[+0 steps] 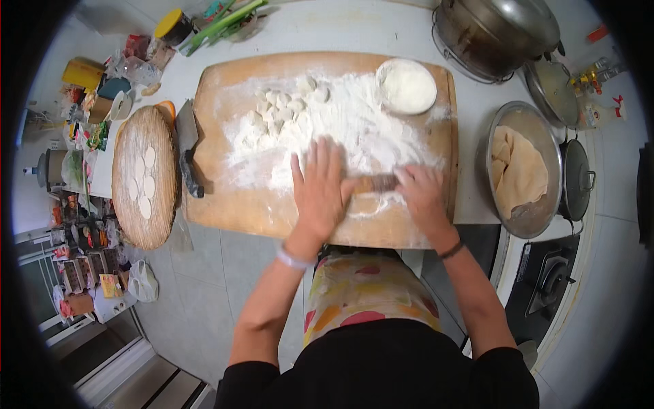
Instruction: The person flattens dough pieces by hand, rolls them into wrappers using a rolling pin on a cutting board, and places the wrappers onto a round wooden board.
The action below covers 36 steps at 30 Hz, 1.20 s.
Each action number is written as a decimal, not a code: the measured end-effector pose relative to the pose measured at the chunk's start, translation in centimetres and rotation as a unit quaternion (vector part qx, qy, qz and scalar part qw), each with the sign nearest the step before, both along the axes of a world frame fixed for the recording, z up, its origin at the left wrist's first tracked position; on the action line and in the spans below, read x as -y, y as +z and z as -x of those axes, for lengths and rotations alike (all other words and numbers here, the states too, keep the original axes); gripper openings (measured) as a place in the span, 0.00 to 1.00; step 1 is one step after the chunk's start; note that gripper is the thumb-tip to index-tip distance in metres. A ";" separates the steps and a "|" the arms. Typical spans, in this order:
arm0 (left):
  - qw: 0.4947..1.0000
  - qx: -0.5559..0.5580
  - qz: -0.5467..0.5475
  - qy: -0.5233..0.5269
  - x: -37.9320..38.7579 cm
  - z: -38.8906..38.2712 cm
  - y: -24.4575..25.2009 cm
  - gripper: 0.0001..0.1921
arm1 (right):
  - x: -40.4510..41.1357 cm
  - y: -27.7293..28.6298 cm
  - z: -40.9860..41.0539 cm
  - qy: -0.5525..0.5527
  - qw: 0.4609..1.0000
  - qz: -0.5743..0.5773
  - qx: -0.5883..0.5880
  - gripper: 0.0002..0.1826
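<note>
On a floured wooden board, my right hand grips the right end of a short wooden rolling pin, blurred by motion. My left hand lies with fingers spread, its thumb by the pin's left end. Just below the pin is a flat round of dough, partly hidden in flour. Several small dough pieces sit in the loose flour beyond my left hand. A bowl of flour rests at the board's upper right.
A cleaver lies at the board's left edge, beside a round wooden block bearing several flat dough rounds. To the right stand a metal basin with a large dough mass, a big pot and a gas hob.
</note>
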<state>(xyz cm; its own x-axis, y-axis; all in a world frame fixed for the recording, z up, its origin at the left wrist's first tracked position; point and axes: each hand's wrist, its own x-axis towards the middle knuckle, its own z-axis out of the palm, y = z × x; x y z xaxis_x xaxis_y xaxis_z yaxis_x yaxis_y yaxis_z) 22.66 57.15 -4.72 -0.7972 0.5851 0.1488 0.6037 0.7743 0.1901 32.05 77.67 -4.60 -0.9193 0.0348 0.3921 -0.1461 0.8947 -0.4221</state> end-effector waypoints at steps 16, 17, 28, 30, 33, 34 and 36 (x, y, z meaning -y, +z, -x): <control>0.998 0.038 -0.037 0.033 1.8 0.0 -0.4 0.33 | 0.3 1.3 2.8 0.087 0.995 -0.013 0.036 0.16; 0.998 0.036 -0.039 0.032 1.8 -0.3 0.1 0.33 | 0.1 1.0 2.2 0.086 0.996 -0.015 0.035 0.16; 0.999 0.036 0.030 0.013 2.0 -2.8 0.7 0.32 | -1.0 -0.4 0.2 0.061 0.997 0.032 0.019 0.18; 0.996 0.084 0.021 -0.002 3.0 -6.4 0.6 0.32 | 0.0 -0.4 -2.0 0.073 0.997 0.013 0.007 0.18; 0.997 0.069 -0.001 0.025 2.5 -3.8 0.0 0.33 | 0.8 0.5 0.4 0.097 0.995 -0.037 0.011 0.18; 0.997 0.057 -0.003 0.058 2.0 -1.6 0.0 0.34 | 0.4 0.7 2.7 0.107 0.994 -0.023 0.007 0.17; 0.995 0.047 -0.006 0.089 1.8 -0.7 -0.1 0.34 | -0.1 0.4 3.5 0.096 0.995 0.023 0.021 0.14</control>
